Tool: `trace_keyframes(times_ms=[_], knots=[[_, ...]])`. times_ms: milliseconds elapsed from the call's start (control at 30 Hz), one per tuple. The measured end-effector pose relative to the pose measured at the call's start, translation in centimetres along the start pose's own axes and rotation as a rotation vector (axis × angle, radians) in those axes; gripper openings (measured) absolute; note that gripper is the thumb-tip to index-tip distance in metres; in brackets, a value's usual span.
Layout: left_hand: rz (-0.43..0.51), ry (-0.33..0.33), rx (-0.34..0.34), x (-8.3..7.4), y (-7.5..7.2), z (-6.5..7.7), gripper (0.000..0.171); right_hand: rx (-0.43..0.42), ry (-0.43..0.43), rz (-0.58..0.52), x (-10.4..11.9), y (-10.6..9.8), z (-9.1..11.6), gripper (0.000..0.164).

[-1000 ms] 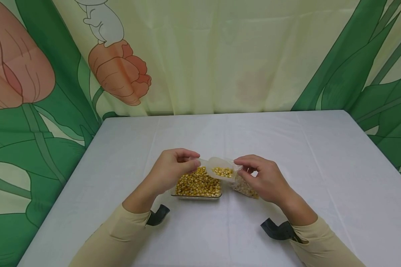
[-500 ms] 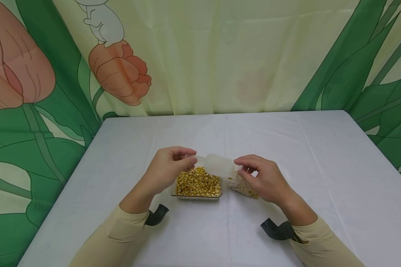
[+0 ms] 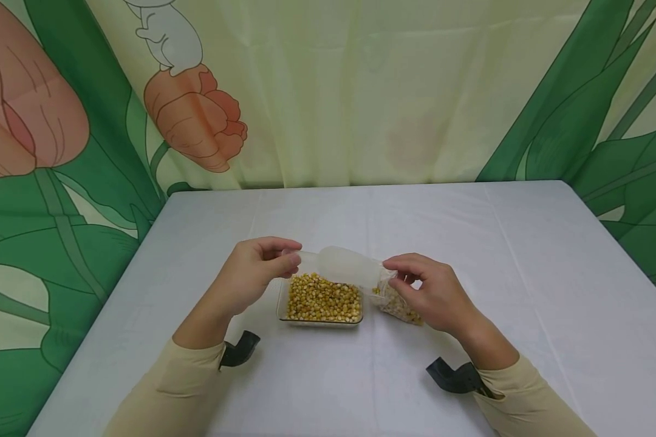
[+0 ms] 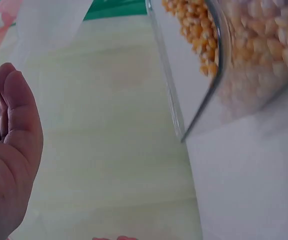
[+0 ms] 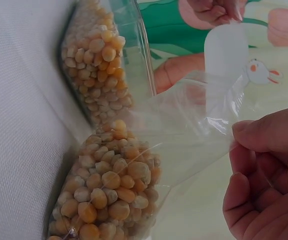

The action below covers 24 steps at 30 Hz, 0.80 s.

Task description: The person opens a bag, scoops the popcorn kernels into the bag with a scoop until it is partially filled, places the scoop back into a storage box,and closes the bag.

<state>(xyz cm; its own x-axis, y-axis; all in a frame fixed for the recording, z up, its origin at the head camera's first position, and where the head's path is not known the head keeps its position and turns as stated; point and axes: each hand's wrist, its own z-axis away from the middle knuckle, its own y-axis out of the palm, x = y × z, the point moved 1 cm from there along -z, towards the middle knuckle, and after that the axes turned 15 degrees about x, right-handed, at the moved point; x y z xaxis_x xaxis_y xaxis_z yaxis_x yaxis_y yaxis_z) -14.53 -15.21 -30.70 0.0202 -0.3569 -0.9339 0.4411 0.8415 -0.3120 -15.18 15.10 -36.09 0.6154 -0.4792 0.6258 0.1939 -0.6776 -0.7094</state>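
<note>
My left hand (image 3: 248, 273) pinches the handle of a translucent white plastic scoop (image 3: 347, 265). The scoop is tipped with its back upward, and its front end reaches the mouth of a clear plastic bag (image 5: 189, 110). Pinched between thumb and fingers of my right hand (image 3: 434, 294), the bag's upper edge is held up. Corn kernels (image 5: 109, 187) fill the bag's lower part, which rests on the table. Left of the bag stands a clear rectangular container (image 3: 321, 323) of yellow corn kernels (image 3: 324, 297), beneath the scoop. The scoop's inside is hidden.
A white cloth covers the table (image 3: 372, 382). Behind it hangs a curtain (image 3: 361, 97) printed with flowers, leaves and a rabbit. Black curved mounts (image 3: 454, 375) stick out from both sleeves near the wrists.
The scoop, level with kernels in it a second ago, has turned over toward the bag. My left hand has moved left and slightly up; my right hand has stayed in place.
</note>
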Motion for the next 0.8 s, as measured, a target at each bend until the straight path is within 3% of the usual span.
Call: trace_keyframes(times_ms=[367, 800], knots=[[-0.140, -0.018, 0.020, 0.8, -2.9, 1.9, 0.031, 0.014, 0.019, -0.002, 0.1, 0.0, 0.1, 0.029], [-0.346, -0.053, 0.046, 0.4, -5.6, 3.8, 0.032, 0.022, 0.027, 0.002, 0.0, 0.1, 0.0, 0.030]])
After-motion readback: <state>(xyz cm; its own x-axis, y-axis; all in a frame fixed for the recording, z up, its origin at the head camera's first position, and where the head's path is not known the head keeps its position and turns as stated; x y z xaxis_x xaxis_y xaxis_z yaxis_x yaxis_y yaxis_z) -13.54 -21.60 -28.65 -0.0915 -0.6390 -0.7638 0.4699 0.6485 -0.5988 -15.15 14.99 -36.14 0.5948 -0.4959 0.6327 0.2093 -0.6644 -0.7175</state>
